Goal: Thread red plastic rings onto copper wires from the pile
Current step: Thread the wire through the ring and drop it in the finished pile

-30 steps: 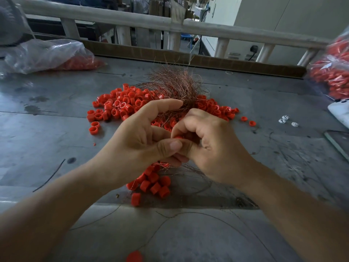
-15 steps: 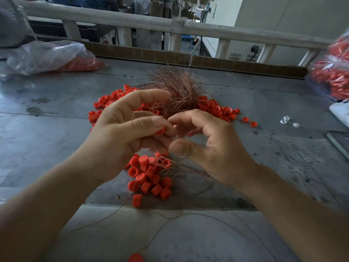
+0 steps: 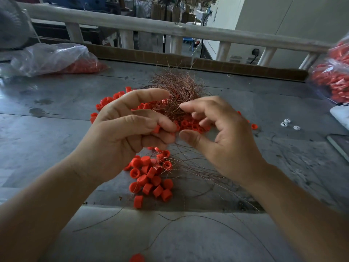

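A tangle of thin copper wires lies on the grey table amid a spread of loose red plastic rings. Closer to me sits a smaller heap of red rings on wires, their strands trailing right. My left hand is raised above the heap and pinches a red ring between thumb and fingers. My right hand hovers beside it, fingers spread and relaxed, index finger reaching toward the wire tangle, holding nothing that I can see.
A clear bag of red rings lies at the far left, another bag at the right edge. Small white pieces sit right of the pile. A lone ring lies near the front edge. A wooden rail borders the back.
My hands have come apart. The right hand has let go, opened, and shifted right; the left hand still holds a ring.
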Available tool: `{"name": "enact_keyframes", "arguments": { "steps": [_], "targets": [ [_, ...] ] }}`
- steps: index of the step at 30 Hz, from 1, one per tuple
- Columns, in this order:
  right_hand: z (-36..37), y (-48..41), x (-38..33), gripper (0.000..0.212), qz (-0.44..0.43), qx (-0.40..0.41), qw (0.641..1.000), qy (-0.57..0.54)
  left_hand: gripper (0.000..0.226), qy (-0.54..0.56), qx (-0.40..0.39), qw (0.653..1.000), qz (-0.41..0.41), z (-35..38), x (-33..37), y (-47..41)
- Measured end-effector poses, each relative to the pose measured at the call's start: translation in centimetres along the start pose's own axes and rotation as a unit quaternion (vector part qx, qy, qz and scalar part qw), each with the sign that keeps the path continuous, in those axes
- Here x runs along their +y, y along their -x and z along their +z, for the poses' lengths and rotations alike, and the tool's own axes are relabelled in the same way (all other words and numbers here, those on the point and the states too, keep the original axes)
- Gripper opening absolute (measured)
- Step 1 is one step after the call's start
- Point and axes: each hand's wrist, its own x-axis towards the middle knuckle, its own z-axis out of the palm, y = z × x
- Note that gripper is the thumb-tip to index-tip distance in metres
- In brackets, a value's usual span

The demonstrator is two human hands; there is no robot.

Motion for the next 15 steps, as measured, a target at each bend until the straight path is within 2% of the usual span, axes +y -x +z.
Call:
{"name": "enact_keyframes", "arguments": {
  "steps": [3,6,7,10,12,15],
  "targets": [
    [0.08,0.08,-0.25,0.024,-0.011,-0.045,0.999,-0.001,0.052,0.011,-0.017,1.0,-0.007,-0.17,0.0,-0.06],
    [0.23,0.14,-0.19,0.016,-0.003,-0.039,0.999,-0.02,0.049,0.014,-0.015,1.0,0.006,-0.35,0.13,-0.16],
    [0.24,0.1,-0.15,0.021,0.005,-0.036,0.999,-0.031,0.048,0.017,-0.018,1.0,0.01,-0.43,0.17,-0.17],
    [0.23,0.08,-0.03,0.051,0.023,-0.043,0.996,-0.076,0.052,0.014,-0.031,0.999,-0.001,-0.45,0.07,-0.23],
    [0.39,0.2,-0.12,0.056,0.005,-0.07,0.994,-0.083,0.051,0.009,-0.043,0.999,-0.015,-0.29,-0.16,-0.18],
    [0.79,0.49,-0.26,0.036,-0.026,-0.092,0.992,-0.08,0.046,0.003,-0.039,0.999,-0.019,-0.23,-0.22,-0.11]
  ]
}}
